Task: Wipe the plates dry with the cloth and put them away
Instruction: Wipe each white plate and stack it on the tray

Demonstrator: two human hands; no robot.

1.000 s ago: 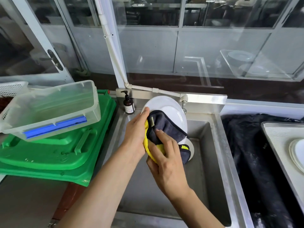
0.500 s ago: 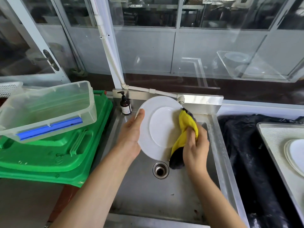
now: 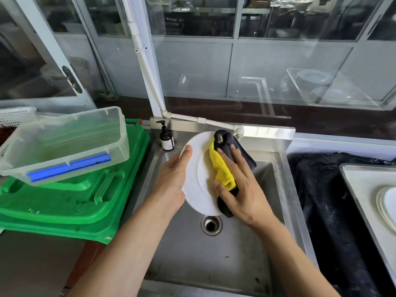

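Change: since half a second ago the right hand [image 3: 242, 187] has slid from the plate's right edge onto its face, fingers now spread flat over the cloth instead of bunching it.
Plate: white plate [image 3: 196, 183] held tilted above the sink, centre of the frame, its face towards the camera.
Cloth: yellow and dark grey cloth [image 3: 224, 168] lies across the right half of the plate, hiding that part of the rim; its dark end hangs past the lower edge.
Right hand: flat on the cloth, pressing it to the plate, thumb tucked at the cloth's lower edge.
Left hand: left hand [image 3: 174, 174] grips the plate's left rim, thumb over the front edge.
Sink: steel sink [image 3: 192, 258] under both forearms, drain [image 3: 211, 225] just below the plate.
Bottle: brown pump bottle [image 3: 166, 138] at the sink's back left corner, just beside the plate.
Left of frame: clear plastic bin [image 3: 64, 144] with a blue strip, tilted on stacked green trays [image 3: 70, 202].
Right of frame: black cloth [image 3: 325, 200] over the counter; more white plates [image 3: 386, 205] on a tray at the right edge, partly cut off.
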